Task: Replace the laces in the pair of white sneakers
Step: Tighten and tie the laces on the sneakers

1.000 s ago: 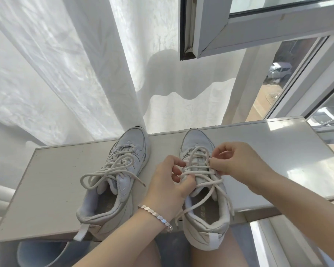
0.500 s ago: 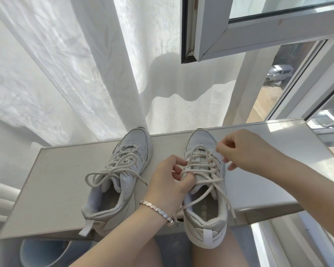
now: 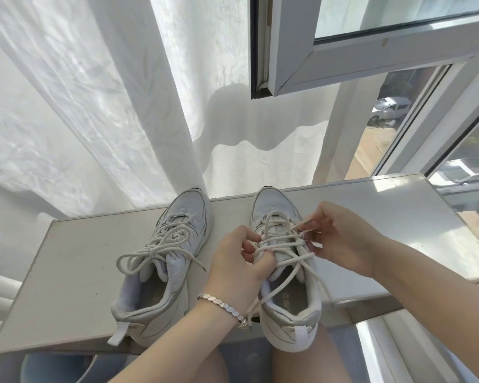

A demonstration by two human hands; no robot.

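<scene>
Two sneakers sit on the sill (image 3: 67, 272). The right sneaker (image 3: 285, 286) is half unlaced; the left hand (image 3: 238, 269) pinches its tongue to steady it, while the right hand (image 3: 340, 239) pinches a lace (image 3: 282, 246) crossing, likely to loosen it.

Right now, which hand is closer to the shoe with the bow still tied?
The left hand. It grips the untied sneaker just beside the tied sneaker. The right hand is on the untied sneaker's far side, farther away.
</scene>
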